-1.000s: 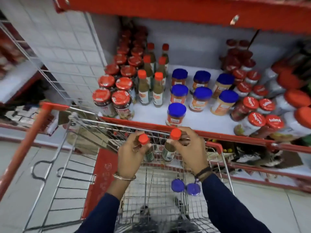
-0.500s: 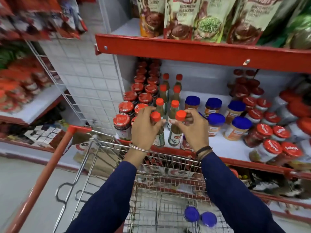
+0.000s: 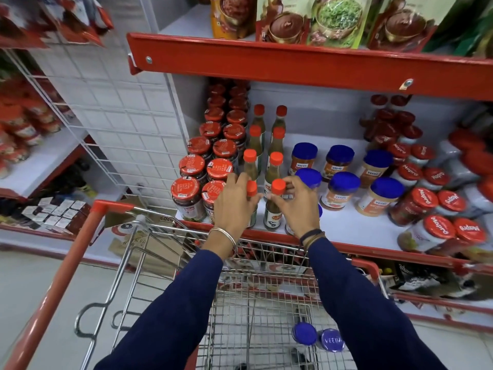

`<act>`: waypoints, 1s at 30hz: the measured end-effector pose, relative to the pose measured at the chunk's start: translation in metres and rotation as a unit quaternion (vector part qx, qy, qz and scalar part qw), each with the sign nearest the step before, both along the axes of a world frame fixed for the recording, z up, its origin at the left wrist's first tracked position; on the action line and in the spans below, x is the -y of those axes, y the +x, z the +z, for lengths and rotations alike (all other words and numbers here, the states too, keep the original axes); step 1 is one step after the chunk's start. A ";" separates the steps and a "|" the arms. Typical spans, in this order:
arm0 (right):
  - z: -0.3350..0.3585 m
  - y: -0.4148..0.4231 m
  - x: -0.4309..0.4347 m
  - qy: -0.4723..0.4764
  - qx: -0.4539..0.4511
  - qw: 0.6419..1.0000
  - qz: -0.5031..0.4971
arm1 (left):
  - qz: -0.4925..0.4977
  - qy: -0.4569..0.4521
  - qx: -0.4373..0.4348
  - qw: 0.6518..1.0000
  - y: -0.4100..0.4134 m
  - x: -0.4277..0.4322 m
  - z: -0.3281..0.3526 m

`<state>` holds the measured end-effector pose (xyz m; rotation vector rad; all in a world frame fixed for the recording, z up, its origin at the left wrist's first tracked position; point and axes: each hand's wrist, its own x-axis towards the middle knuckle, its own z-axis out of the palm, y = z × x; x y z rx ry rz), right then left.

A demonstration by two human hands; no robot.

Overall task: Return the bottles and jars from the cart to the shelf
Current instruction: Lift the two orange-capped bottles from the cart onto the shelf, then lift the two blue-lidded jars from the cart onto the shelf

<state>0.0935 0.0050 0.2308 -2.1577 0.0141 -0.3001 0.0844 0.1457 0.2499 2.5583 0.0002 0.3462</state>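
My left hand (image 3: pixel 232 202) grips the neck of a green sauce bottle with a red cap (image 3: pixel 251 188), mostly hidden behind the hand. My right hand (image 3: pixel 294 202) holds a second green sauce bottle (image 3: pixel 274 209) by its red cap. Both bottles stand at the front edge of the white shelf (image 3: pixel 344 227), ahead of two rows of like bottles (image 3: pixel 274 162). Two blue-lidded jars (image 3: pixel 317 337) lie in the wire cart (image 3: pixel 240 316) below my arms.
Red-lidded jars (image 3: pixel 188 190) stand left of the bottles, blue-lidded jars (image 3: pixel 342 188) and more red-lidded jars (image 3: pixel 437 231) to the right. A red shelf edge (image 3: pixel 306 64) with pouches hangs above. A white wire grid panel (image 3: pixel 112 102) stands at the left.
Both hands have lifted the two bottles out of the cart and carried them forward onto the shelf front. My head has tilted up, bringing the upper shelf into view.
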 end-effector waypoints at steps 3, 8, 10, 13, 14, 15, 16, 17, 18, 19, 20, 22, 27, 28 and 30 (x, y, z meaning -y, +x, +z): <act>-0.003 0.000 -0.001 -0.010 -0.001 1.000 0.001 | 0.008 -0.014 -0.004 1.000 -0.001 -0.003 -0.004; -0.006 -0.002 0.000 -0.038 -0.002 0.999 0.004 | 0.009 -0.033 -0.002 0.999 0.000 -0.004 -0.006; -0.004 -0.002 0.002 -0.049 -0.011 0.999 0.014 | 0.005 -0.059 0.001 0.998 -0.003 -0.004 -0.008; 0.001 -0.009 0.007 -0.071 -0.022 0.997 0.027 | 0.010 -0.095 0.018 0.995 -0.016 -0.004 -0.008; 0.002 -0.015 0.010 -0.081 -0.021 0.996 0.026 | 0.016 -0.102 0.038 0.994 -0.023 -0.002 -0.008; 0.003 -0.024 0.015 -0.085 -0.018 0.996 0.021 | 0.020 -0.106 0.068 0.992 -0.032 0.000 -0.008; 0.004 -0.036 0.020 -0.077 -0.014 0.997 0.015 | 0.021 -0.108 0.099 0.989 -0.043 0.004 -0.009; 0.004 -0.049 0.027 -0.057 -0.009 0.998 0.011 | 0.019 -0.110 0.118 0.987 -0.055 0.009 -0.012; 0.002 -0.064 0.034 -0.035 -0.003 0.999 0.010 | 0.014 -0.113 0.121 0.986 -0.067 0.015 -0.017; -0.002 -0.080 0.042 -0.024 0.001 1.000 0.011 | 0.004 -0.113 0.109 0.988 -0.079 0.022 -0.024; -0.009 -0.095 0.051 -0.030 -0.003 0.999 0.014 | -0.009 -0.108 0.089 0.990 -0.089 0.029 -0.034; -0.034 -0.123 0.071 -0.066 -0.055 0.996 0.023 | -0.044 -0.083 0.036 0.995 -0.108 0.045 -0.062; -0.134 -0.168 0.133 -0.137 -0.266 0.952 0.059 | -0.143 -0.031 -0.181 0.973 -0.141 0.084 -0.152; -0.155 -0.173 0.143 -0.133 -0.306 0.941 0.063 | -0.158 -0.018 -0.231 0.960 -0.145 0.092 -0.171; -0.192 -0.181 0.159 -0.137 -0.378 0.912 0.083 | -0.189 0.013 -0.314 0.930 -0.152 0.106 -0.207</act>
